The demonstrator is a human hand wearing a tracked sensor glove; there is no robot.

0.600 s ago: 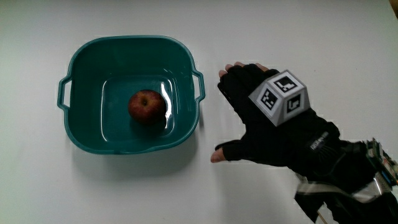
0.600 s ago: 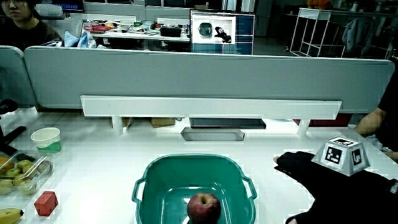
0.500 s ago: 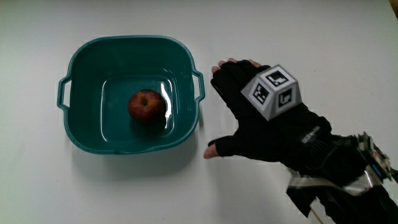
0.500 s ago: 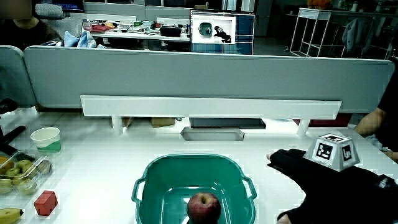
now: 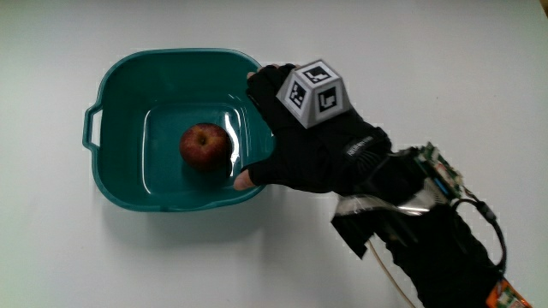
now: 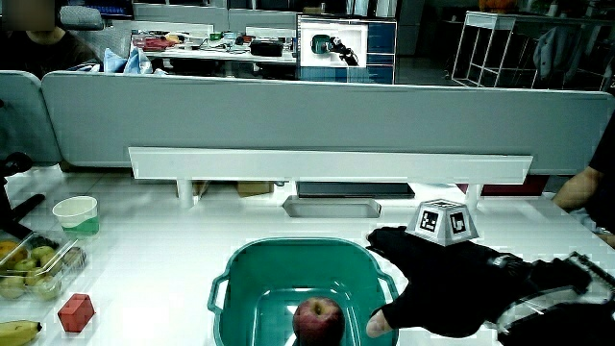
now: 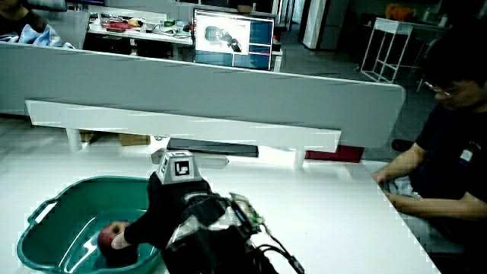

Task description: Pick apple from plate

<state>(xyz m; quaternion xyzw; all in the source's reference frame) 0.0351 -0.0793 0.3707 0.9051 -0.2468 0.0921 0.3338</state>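
A black fabric-gloved hand [image 5: 312,154] carries a grey cube with black-and-white patterned faces [image 5: 314,91]; thin cables [image 5: 479,214] trail along the dark-sleeved forearm [image 5: 428,235].

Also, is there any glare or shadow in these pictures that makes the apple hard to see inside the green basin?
In the main view a bright streak of glare lies on the basin's glossy floor beside the apple, which stays plainly visible. In a side view the apple is also clear. In a side view the hand partly covers the apple, and the basin's inside looks darker there.
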